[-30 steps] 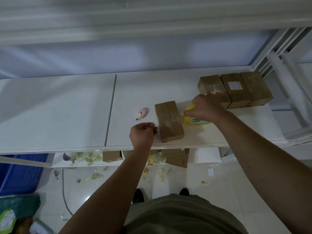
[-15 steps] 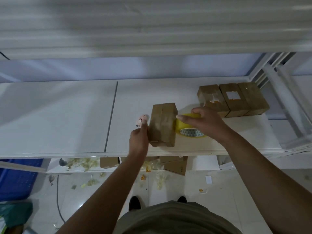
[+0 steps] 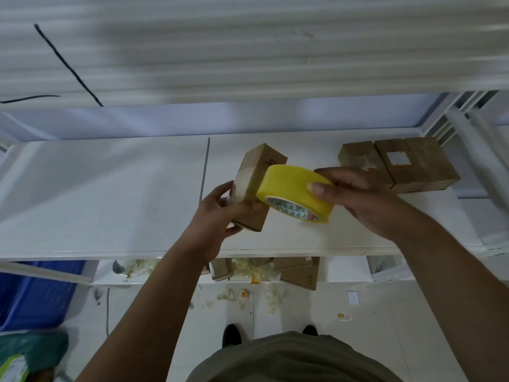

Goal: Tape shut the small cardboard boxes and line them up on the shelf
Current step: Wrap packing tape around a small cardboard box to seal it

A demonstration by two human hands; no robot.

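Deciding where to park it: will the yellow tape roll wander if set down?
The tape roll is round, so on its edge it would probably roll; laid flat on the shelf it should stay. It seems stiff: the right hand grips it undented.

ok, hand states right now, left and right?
Left hand: gripping the small cardboard box.
Right hand: gripping the yellow tape roll.

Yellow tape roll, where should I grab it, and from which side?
Pinch the yellow tape roll across its broad outer band, coming from the right, as the right hand does, thumb on the band. That band gives the thumb a flat seat, and the cardboard box in the left hand crowds the roll's left side.
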